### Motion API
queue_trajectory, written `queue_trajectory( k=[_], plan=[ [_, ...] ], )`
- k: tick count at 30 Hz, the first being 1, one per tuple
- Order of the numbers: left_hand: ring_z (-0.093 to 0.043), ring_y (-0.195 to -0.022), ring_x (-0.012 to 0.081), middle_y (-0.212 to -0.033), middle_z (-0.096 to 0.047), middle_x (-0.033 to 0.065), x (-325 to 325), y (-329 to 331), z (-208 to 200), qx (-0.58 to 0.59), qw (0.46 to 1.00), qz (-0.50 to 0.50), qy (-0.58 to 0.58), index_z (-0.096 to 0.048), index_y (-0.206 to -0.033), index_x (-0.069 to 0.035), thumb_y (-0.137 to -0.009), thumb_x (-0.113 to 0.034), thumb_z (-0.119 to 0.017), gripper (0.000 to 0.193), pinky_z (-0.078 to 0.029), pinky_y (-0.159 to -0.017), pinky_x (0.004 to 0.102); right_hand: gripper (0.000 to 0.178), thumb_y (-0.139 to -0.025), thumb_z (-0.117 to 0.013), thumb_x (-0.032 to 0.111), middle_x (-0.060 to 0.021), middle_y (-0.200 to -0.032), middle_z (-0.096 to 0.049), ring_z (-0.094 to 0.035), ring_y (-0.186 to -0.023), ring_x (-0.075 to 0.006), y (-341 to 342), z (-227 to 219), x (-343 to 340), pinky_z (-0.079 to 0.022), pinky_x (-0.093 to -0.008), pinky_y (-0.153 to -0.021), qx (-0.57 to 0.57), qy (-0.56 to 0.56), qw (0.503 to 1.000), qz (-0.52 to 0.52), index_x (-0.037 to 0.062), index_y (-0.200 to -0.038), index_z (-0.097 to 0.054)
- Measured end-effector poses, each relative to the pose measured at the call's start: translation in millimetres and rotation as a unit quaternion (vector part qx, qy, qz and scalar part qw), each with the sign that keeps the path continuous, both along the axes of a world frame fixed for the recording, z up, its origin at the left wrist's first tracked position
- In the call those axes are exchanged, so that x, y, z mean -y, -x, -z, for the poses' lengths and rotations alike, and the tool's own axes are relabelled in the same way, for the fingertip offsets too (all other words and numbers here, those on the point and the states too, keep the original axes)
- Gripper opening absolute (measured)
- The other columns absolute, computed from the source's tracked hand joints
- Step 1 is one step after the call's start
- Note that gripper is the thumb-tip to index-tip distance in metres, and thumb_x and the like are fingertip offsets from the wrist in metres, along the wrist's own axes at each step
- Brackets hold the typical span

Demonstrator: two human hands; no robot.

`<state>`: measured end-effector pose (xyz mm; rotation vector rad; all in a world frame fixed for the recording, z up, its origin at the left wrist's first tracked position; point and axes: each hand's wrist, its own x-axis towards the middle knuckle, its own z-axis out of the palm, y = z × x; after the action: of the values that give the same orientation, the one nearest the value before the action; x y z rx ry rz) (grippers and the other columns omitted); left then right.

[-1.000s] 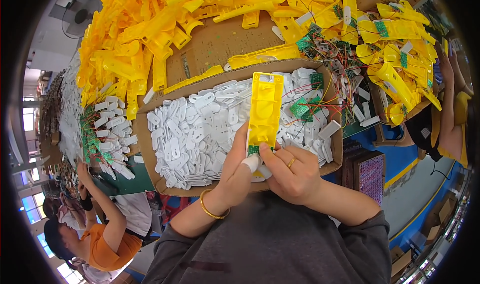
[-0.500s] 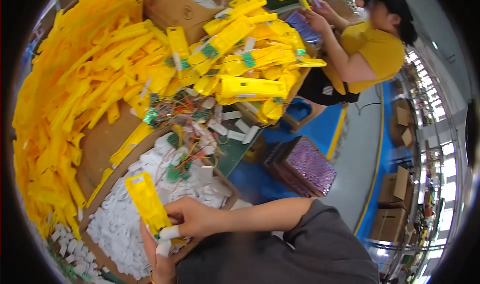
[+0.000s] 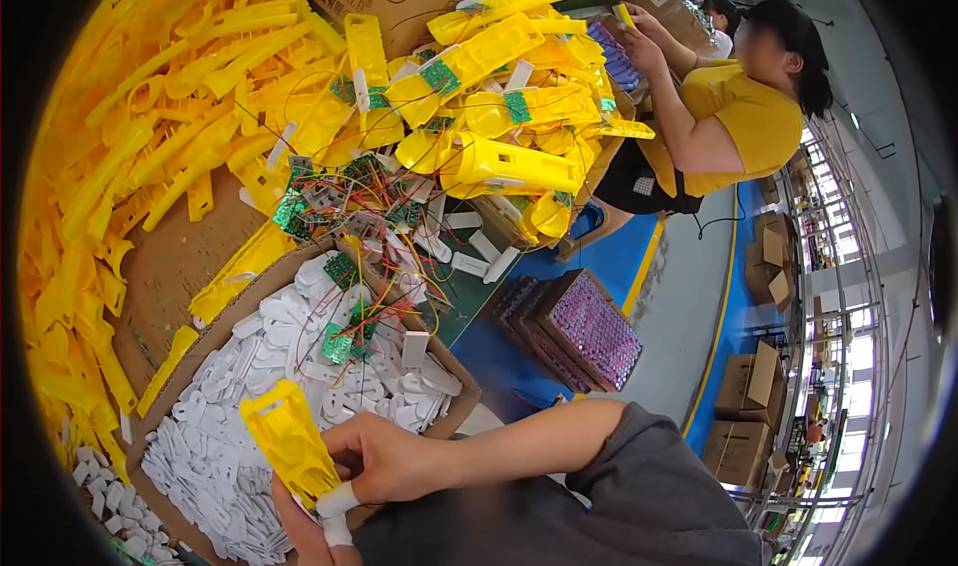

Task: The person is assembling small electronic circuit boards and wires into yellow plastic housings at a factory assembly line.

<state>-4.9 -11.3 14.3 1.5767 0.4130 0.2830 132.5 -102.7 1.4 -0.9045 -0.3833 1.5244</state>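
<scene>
A yellow plastic casing [image 3: 289, 438] with moulded recesses is held tilted over a box of white parts. My left hand [image 3: 304, 526] closes on its lower end from below. My right hand [image 3: 384, 456] pinches the same lower end, thumb and fingers closed around it. White wraps cover a digit on each hand and meet at that end, where the fingers hide what lies between. Just beyond my hands, green circuit boards [image 3: 337, 342] with red wires lie on the white plastic pieces [image 3: 220, 466] in the cardboard box [image 3: 454, 366].
Yellow casings [image 3: 200, 87] are heaped at the left. More casings with boards [image 3: 509, 107] are piled at the far middle, beside tangled wired boards [image 3: 349, 202]. A co-worker in yellow [image 3: 738, 117] holds a yellow piece at the far right. Stacked trays [image 3: 589, 331] stand on the blue floor.
The casing sits slightly lower and has turned a little in my hands; the green spot at its lower end is now hidden. The whole view has shifted slightly.
</scene>
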Motion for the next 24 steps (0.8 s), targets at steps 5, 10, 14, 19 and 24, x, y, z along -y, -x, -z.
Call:
queue_trajectory(
  k=[5,10,14,19,24],
  plan=[
    [-0.047,-0.089,0.021,-0.098,-0.046,0.0127,1.9,11.9,5.8,-0.107,0.993,-0.041,-0.028,-0.021,-0.131,0.003,-0.073,-0.032,-0.044,0.072,-0.035,-0.084,0.0317,0.032,-0.073,-0.059,-0.007,0.0016,-0.087,-0.062,-0.054,-0.079,-0.0026,5.2,-4.3,-7.3,-0.043,-0.0186,-0.067,0.027,-0.009,0.999,0.037,0.0,-0.104,-0.06],
    [-0.049,-0.076,0.0205,-0.091,-0.047,0.0121,-4.3,22.6,25.3,-0.089,0.991,-0.1,-0.016,-0.026,-0.126,0.006,-0.065,-0.054,-0.051,0.089,-0.04,-0.071,0.0323,0.035,-0.073,-0.057,-0.008,0.0014,-0.089,-0.06,-0.052,-0.08,-0.0037,7.2,-7.5,-22.2,-0.042,-0.0186,-0.068,-0.013,0.012,1.0,0.012,0.0008,-0.107,-0.057],
    [-0.05,-0.077,0.0206,-0.09,-0.048,0.0131,-21.5,15.1,16.6,-0.083,0.988,-0.13,0.015,-0.029,-0.125,0.006,-0.065,-0.054,-0.052,0.088,-0.041,-0.069,0.0307,0.031,-0.073,-0.056,-0.006,0.0029,-0.082,-0.057,-0.049,-0.077,-0.004,4.8,-10.8,-40.2,-0.041,-0.0201,-0.068,0.029,0.014,0.999,0.019,0.0012,-0.103,-0.057],
    [-0.056,-0.094,0.0238,-0.106,-0.057,0.0094,-29.6,20.6,8.4,-0.095,0.861,-0.182,0.465,-0.045,-0.12,-0.005,-0.093,-0.047,-0.036,0.051,-0.045,-0.086,0.0369,0.034,-0.072,-0.055,-0.007,0.0016,-0.08,-0.053,-0.046,-0.075,-0.0049,10.7,-7.5,-38.2,-0.039,-0.0206,-0.067,0.131,-0.018,0.991,-0.018,0.0019,-0.104,-0.056],
    [-0.05,-0.083,0.0212,-0.096,-0.046,0.0133,-13.3,21.9,13.8,-0.094,0.988,-0.12,-0.03,-0.026,-0.129,0.005,-0.07,-0.046,-0.05,0.081,-0.041,-0.077,0.0341,0.035,-0.074,-0.056,-0.005,-0.0008,-0.091,-0.058,-0.051,-0.084,-0.0067,16.6,-7.9,-34.3,-0.042,-0.0235,-0.075,0.074,0.001,0.997,0.02,0.0009,-0.109,-0.055]
  ],
)
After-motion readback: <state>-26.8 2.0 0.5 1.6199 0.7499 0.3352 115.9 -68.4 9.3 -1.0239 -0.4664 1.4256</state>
